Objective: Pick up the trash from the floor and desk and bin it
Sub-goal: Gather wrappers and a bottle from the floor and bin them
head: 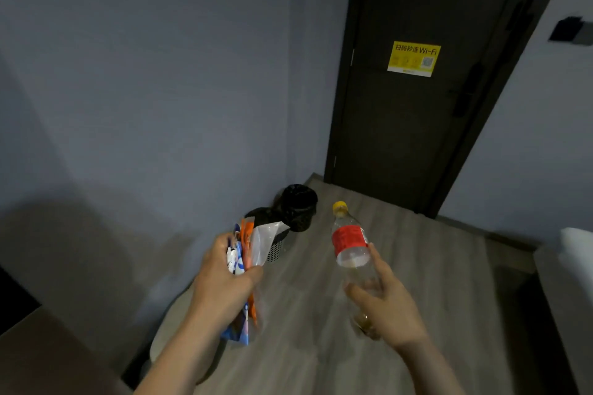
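Both hands are full. Left hand has its fingers curled tight round some wrappers; right hand wraps its fingers round a clear bottle, cap up. Black-bagged bin sits ahead on the floor, by the wall.

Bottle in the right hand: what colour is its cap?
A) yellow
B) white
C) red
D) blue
A: the bottle that the right hand grips is topped by a yellow cap; the left hand holds the wrappers.
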Demonstrator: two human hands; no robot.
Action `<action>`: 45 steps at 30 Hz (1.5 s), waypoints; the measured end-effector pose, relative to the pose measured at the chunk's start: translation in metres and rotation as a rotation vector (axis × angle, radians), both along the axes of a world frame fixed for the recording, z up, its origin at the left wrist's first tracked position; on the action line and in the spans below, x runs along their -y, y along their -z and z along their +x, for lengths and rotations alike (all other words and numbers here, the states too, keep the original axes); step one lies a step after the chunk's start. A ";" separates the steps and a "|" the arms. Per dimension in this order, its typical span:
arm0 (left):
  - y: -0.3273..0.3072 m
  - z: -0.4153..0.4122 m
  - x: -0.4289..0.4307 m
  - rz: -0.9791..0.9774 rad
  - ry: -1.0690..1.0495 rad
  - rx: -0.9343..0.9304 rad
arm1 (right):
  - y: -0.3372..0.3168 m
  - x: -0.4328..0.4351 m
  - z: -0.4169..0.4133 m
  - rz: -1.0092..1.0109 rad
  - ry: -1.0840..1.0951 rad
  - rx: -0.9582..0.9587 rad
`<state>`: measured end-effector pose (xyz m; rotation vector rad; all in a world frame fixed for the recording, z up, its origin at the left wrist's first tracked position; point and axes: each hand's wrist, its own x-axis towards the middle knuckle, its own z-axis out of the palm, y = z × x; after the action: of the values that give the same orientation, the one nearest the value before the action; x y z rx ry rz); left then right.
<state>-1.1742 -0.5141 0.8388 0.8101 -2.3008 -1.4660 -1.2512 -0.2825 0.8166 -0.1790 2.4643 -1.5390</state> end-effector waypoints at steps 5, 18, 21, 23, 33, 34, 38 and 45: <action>0.014 -0.093 0.052 0.019 0.018 -0.022 | 0.007 0.040 -0.090 0.012 0.011 -0.016; 0.037 -0.298 0.145 0.021 0.097 0.054 | 0.029 0.125 -0.294 0.192 0.009 0.102; 0.046 -0.345 0.156 0.013 0.071 0.067 | 0.040 0.136 -0.348 0.225 -0.010 0.118; 0.051 -0.378 0.159 -0.004 0.058 0.051 | 0.045 0.143 -0.388 0.209 -0.031 0.130; 0.072 -0.532 0.172 -0.064 -0.033 0.167 | 0.068 0.156 -0.582 0.203 -0.150 0.211; 0.077 -0.540 0.173 -0.054 -0.034 0.176 | 0.070 0.158 -0.592 0.216 -0.155 0.202; 0.099 -0.575 0.184 -0.023 -0.049 0.215 | 0.089 0.168 -0.635 0.266 -0.199 0.206; 0.149 -0.643 0.228 0.043 -0.082 0.339 | 0.132 0.211 -0.714 0.394 -0.204 0.324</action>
<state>-1.8168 -0.7423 0.6894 1.2329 -2.4423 -1.4399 -1.9654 -0.4935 0.6848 -0.0988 2.3427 -0.8987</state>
